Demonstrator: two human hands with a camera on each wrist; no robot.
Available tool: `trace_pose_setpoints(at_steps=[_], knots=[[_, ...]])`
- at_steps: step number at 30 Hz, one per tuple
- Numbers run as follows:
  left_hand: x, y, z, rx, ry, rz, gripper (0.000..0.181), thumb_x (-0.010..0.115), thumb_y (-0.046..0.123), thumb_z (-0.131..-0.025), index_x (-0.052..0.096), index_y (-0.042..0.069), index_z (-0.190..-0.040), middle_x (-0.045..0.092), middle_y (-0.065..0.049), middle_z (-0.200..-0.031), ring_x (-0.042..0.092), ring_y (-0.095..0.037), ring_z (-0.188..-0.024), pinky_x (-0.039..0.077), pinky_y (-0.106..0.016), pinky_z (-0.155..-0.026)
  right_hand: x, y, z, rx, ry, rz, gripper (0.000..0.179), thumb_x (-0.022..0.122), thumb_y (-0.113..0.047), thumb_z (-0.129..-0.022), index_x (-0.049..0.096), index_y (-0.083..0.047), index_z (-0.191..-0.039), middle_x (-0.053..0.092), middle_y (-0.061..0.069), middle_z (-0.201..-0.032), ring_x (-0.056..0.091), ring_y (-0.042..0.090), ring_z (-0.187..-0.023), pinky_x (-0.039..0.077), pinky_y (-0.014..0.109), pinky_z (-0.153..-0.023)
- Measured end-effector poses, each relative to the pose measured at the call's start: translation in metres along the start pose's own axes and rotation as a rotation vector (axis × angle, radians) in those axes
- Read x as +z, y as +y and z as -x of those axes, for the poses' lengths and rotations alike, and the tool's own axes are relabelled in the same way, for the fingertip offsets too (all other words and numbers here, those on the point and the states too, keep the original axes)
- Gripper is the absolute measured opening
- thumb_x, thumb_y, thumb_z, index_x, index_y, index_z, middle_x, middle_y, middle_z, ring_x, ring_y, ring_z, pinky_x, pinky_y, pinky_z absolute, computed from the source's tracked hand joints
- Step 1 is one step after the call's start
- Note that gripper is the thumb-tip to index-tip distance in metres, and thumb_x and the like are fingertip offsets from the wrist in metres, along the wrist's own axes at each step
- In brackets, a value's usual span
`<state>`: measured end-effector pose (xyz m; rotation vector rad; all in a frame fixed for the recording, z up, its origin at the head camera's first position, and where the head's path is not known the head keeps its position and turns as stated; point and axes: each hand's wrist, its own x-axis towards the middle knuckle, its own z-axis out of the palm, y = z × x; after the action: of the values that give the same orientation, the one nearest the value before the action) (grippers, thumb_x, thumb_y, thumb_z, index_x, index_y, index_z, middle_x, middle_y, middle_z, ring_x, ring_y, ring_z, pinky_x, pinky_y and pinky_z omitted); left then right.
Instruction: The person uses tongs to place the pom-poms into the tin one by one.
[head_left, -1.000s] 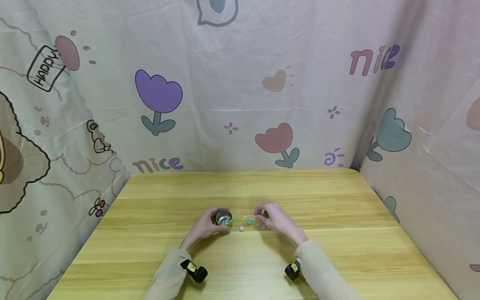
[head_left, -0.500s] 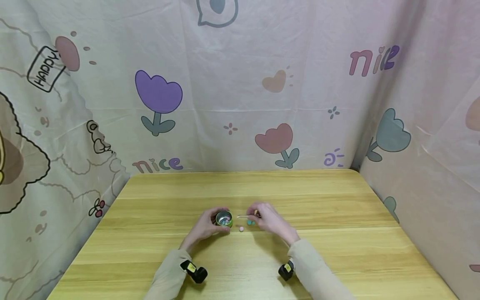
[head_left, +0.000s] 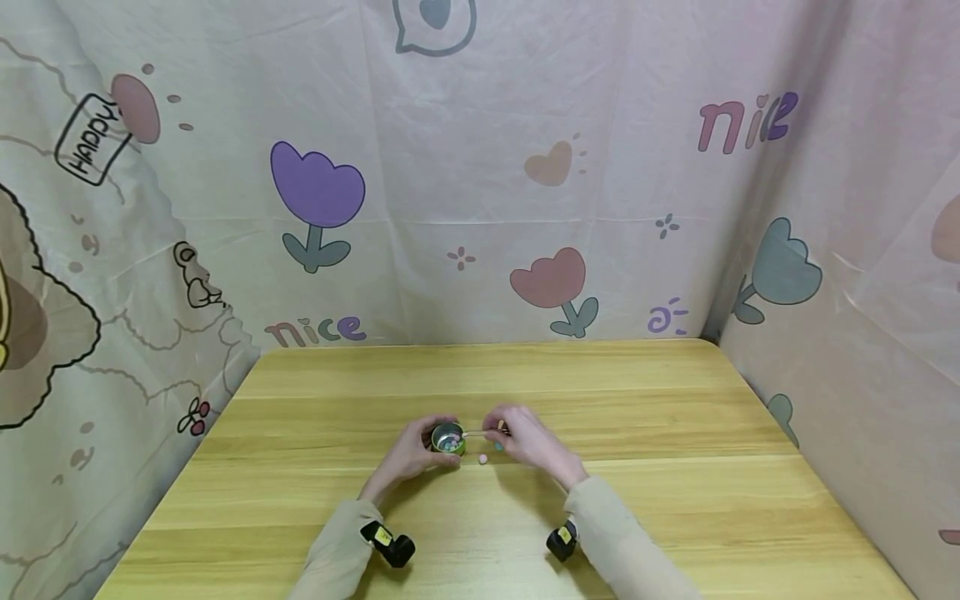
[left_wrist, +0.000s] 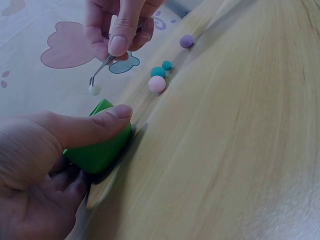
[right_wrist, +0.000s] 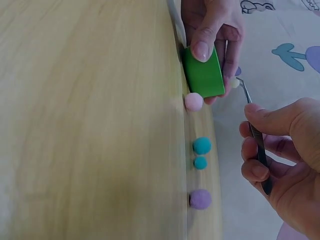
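Note:
My left hand (head_left: 408, 452) grips a small round green tin (left_wrist: 102, 152) on the table, thumb on the near side and fingers on the far side. Seen from above, the tin has a shiny inside with several small pale and coloured balls in it. My right hand (head_left: 528, 437) pinches a pair of bent-tip tweezers (right_wrist: 258, 142) between thumb and fingers. A small white ball (left_wrist: 95, 90) sits in the tweezer tips, just above the tin's rim on its right side.
On the wooden table (head_left: 480, 375), right of the tin, lie a pink ball (right_wrist: 194, 102), a larger teal ball (right_wrist: 202, 145), a smaller teal ball (right_wrist: 200, 163) and a purple ball (right_wrist: 200, 199). A printed curtain (head_left: 420, 167) hangs behind the table.
My right hand has moved left with the tweezers, bringing their tips from right of the tin to its rim. The left hand and tin have stayed put.

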<state>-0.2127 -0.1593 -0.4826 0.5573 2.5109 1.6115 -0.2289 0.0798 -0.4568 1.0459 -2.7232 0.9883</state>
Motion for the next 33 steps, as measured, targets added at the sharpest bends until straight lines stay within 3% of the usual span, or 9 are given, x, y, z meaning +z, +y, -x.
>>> trace_pose_setpoints(at_steps=[7,24,33], knots=[[0.000,0.000,0.000,0.005,-0.004,0.010,0.067,0.084,0.001,-0.076,0.054,-0.010,-0.134,0.063,-0.029,-0.127,0.064,-0.041,-0.114,0.052,-0.055,-0.102,0.005,-0.001,-0.004,-0.007,0.007,0.024,0.007,0.069,-0.007,-0.093,0.074,-0.007,-0.097,0.074,0.005,-0.096,0.069,0.015,-0.087,0.058,0.023,-0.078],[0.000,-0.003,0.000,0.004,-0.001,-0.012,0.067,0.085,0.004,-0.075,0.055,-0.008,-0.134,0.065,-0.027,-0.126,0.064,-0.039,-0.114,0.053,-0.050,-0.102,0.011,-0.005,-0.009,-0.006,-0.003,0.014,0.007,0.070,-0.007,-0.092,0.074,-0.005,-0.098,0.074,0.007,-0.097,0.068,0.016,-0.087,0.058,0.024,-0.078],[0.001,-0.007,-0.002,-0.008,0.000,-0.008,0.068,0.086,0.004,-0.074,0.055,-0.007,-0.134,0.066,-0.025,-0.125,0.065,-0.034,-0.113,0.054,-0.030,-0.099,0.013,-0.004,-0.011,0.014,-0.010,0.007,0.010,0.070,-0.008,-0.092,0.074,-0.005,-0.100,0.074,0.007,-0.100,0.069,0.015,-0.088,0.058,0.022,-0.079]])
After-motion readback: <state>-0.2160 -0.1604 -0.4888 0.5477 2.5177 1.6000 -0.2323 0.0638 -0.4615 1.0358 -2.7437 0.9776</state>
